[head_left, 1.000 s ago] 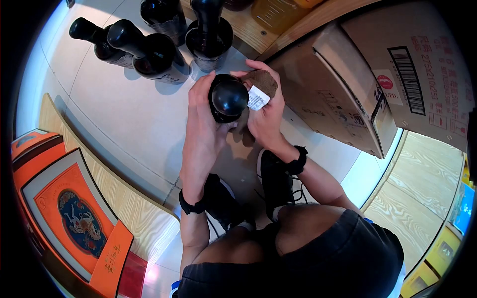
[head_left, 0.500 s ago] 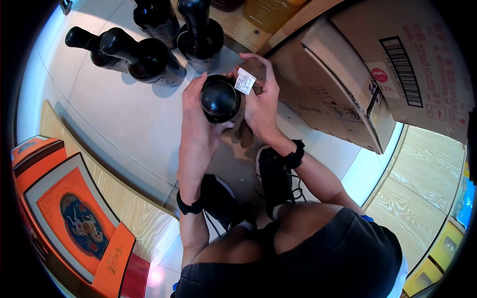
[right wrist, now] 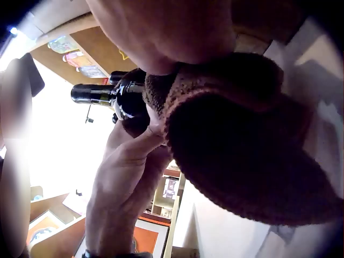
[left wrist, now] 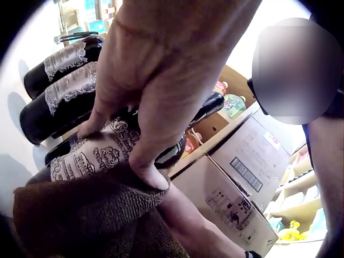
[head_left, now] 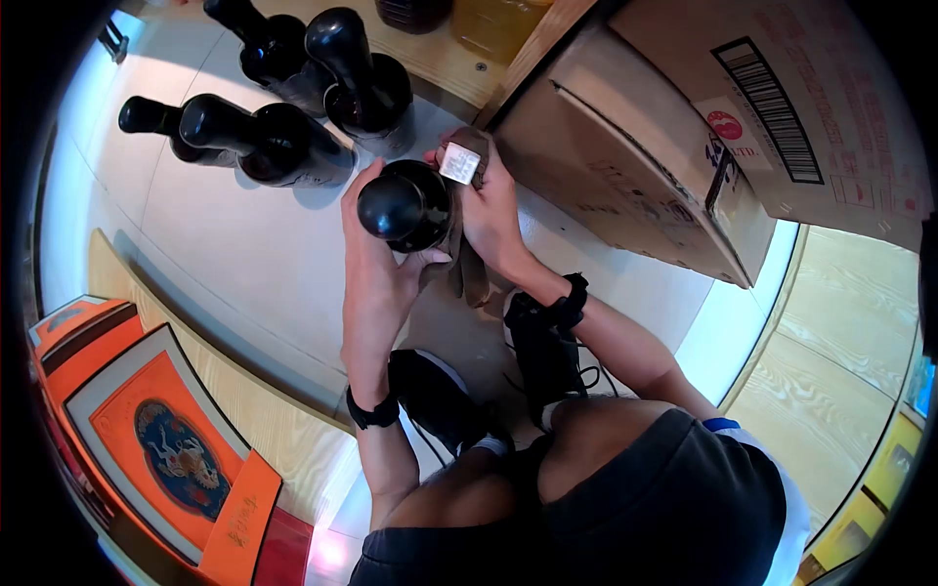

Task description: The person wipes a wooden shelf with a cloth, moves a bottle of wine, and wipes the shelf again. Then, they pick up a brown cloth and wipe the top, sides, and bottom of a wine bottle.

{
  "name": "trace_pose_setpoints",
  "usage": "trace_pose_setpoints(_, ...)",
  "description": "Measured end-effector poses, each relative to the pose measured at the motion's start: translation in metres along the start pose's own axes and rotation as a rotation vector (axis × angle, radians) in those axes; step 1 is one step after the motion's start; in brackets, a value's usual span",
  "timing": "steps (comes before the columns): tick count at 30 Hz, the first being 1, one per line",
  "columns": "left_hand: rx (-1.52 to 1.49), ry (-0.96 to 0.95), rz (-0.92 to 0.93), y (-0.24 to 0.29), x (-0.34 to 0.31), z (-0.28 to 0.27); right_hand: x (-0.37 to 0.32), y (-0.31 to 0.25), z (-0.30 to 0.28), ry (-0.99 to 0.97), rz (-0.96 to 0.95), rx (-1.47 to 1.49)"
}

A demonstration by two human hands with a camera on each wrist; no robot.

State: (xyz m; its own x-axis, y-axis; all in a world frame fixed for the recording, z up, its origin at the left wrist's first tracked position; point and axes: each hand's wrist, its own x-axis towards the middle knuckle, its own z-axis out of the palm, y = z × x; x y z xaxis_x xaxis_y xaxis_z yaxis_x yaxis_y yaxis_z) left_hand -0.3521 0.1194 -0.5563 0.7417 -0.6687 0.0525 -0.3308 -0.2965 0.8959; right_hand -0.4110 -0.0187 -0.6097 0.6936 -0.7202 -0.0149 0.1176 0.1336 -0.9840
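Note:
My left hand [head_left: 374, 278] grips a dark glass bottle [head_left: 394, 205] with a rounded black top, held upright between both hands above the floor. In the left wrist view its pale label [left wrist: 97, 153] with ornate dark print shows between thumb and fingers. My right hand [head_left: 495, 210] holds a brown towel [left wrist: 80, 207] against the bottle's side, and the towel's lower end hangs loose. A white tag [head_left: 459, 164] sticks out of the towel near the right fingers. In the right wrist view the towel hides most of the bottle's body.
Several similar dark bottles [head_left: 283, 146] stand on the tiled floor ahead and to the left. Cardboard boxes [head_left: 635, 176] stand to the right, beside a wooden shelf [head_left: 469, 66]. An orange gift box [head_left: 171, 439] rests by a wooden ledge [head_left: 234, 381] at the left.
The head view has shifted, with the standing bottles now lower in it. Both hands, the bottle and the towel have moved left in view. Both holds stay the same.

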Motion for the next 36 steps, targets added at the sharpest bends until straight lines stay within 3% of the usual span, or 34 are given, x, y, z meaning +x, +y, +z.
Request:
trace_pose_setpoints(4,0.006,-0.034,-0.006,0.007,0.0,-0.005,-0.004,-0.004,-0.006,-0.057,0.003,0.03)
trace_pose_setpoints(6,-0.028,-0.05,-0.024,0.005,0.0,-0.005,-0.011,-0.014,-0.006,-0.06,0.16,0.265)
trace_pose_setpoints(9,-0.042,-0.066,-0.012,-0.002,-0.002,-0.006,-0.022,-0.021,-0.003,-0.092,-0.013,0.462)
trace_pose_setpoints(11,-0.05,-0.08,-0.016,-0.004,-0.003,-0.006,-0.02,-0.024,-0.01,-0.152,-0.099,0.38)
trace_pose_setpoints(14,-0.098,-0.086,-0.054,0.003,-0.002,-0.006,-0.012,-0.035,-0.015,-0.268,-0.376,-0.125)
trace_pose_setpoints(18,-0.183,-0.045,-0.061,0.009,-0.004,-0.002,-0.01,-0.033,-0.003,-0.257,-0.479,-0.224)
trace_pose_setpoints(28,-0.305,-0.103,-0.083,0.007,-0.006,-0.005,-0.014,-0.023,-0.013,-0.33,-0.351,-0.208)
trace_pose_setpoints(31,-0.212,-0.087,-0.06,0.001,-0.005,-0.003,-0.016,-0.017,-0.014,-0.318,-0.374,-0.163)
trace_pose_setpoints(33,-0.203,-0.068,-0.058,0.003,-0.005,-0.003,-0.017,-0.013,-0.018,-0.379,-0.244,-0.082)
trace_pose_setpoints(36,-0.131,-0.064,0.011,-0.004,-0.003,-0.002,-0.016,-0.007,-0.021,-0.395,-0.218,-0.028)
